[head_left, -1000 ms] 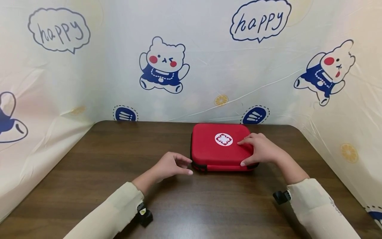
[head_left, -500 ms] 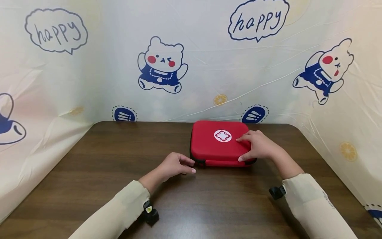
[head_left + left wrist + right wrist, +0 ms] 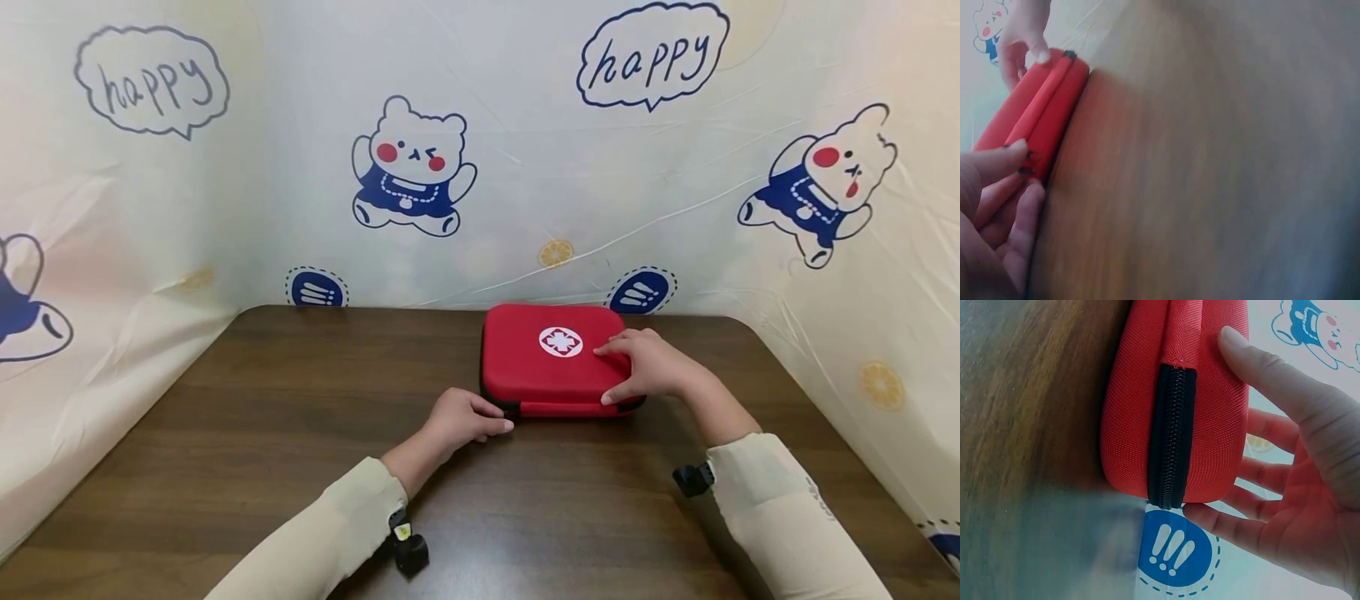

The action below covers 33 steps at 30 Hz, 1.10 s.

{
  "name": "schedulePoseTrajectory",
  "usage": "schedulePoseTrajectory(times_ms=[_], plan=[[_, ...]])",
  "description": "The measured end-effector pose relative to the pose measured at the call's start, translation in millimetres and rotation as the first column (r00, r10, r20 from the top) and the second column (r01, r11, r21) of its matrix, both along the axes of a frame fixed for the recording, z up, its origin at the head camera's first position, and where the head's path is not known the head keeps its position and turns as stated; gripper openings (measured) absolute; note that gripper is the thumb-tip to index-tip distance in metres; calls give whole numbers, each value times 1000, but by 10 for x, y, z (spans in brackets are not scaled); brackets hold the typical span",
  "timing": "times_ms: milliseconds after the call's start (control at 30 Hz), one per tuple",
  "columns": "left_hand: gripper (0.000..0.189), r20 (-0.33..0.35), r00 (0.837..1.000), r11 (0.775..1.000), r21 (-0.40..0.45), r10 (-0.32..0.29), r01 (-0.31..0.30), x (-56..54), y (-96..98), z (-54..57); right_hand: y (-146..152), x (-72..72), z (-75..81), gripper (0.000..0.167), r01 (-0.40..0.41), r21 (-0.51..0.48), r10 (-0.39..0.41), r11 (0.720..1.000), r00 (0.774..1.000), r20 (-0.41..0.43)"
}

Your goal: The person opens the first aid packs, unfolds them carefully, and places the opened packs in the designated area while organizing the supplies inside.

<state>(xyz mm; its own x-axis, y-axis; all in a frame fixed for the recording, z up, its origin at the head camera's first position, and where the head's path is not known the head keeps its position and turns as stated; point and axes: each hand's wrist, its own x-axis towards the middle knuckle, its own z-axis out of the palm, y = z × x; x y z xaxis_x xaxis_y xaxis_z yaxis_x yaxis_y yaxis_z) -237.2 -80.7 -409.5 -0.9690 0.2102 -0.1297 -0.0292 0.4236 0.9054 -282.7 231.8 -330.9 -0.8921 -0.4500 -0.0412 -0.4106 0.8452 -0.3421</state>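
A red first-aid case (image 3: 525, 371) with a white cross emblem (image 3: 561, 342) lies closed on the brown table. My right hand (image 3: 654, 364) grips its right front corner, the thumb on the front of the lid and the other fingers over the top and side. In the right wrist view a black zipper (image 3: 1172, 437) runs along that end. My left hand (image 3: 459, 418) is at the case's front left corner. Its thumb and fingertips stand slightly apart around the small black zipper pulls (image 3: 1027, 169) in the left wrist view, which is partly blurred.
The brown wooden table (image 3: 315, 375) stretches to the left and in front of the case. A patterned cloth (image 3: 517, 167) with bears and lettering hangs behind and along both sides. Small black cameras (image 3: 410, 550) sit at the cuffs.
The left hand has moved right to the zipper pulls, its thumb and fingers coming closer together. The case and right hand shifted slightly away, then stayed in place.
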Motion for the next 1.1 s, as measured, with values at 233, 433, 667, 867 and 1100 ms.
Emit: schedulePoseTrajectory(times_ms=[233,433,667,867,1100], plan=[[6,-32,998,997,51,57,-55,35,23,-32,-5,0,-9,80,-8,0,8,1000,1000,2],[7,-2,1000,986,169,16,-16,30,-63,-29,29,5,-33,75,-16,-30,16,999,1000,2],[5,-50,995,992,80,-91,95,-22,-190,69,77,-14,-62,76,-14,-79,16,997,1000,17],[7,-115,974,980,-56,-194,189,-166,-312,168,86,-95,-68,74,-5,-87,7,996,999,31],[7,-110,971,972,-124,-212,198,-443,-456,234,123,-182,-37,73,-18,-75,21,997,999,35]])
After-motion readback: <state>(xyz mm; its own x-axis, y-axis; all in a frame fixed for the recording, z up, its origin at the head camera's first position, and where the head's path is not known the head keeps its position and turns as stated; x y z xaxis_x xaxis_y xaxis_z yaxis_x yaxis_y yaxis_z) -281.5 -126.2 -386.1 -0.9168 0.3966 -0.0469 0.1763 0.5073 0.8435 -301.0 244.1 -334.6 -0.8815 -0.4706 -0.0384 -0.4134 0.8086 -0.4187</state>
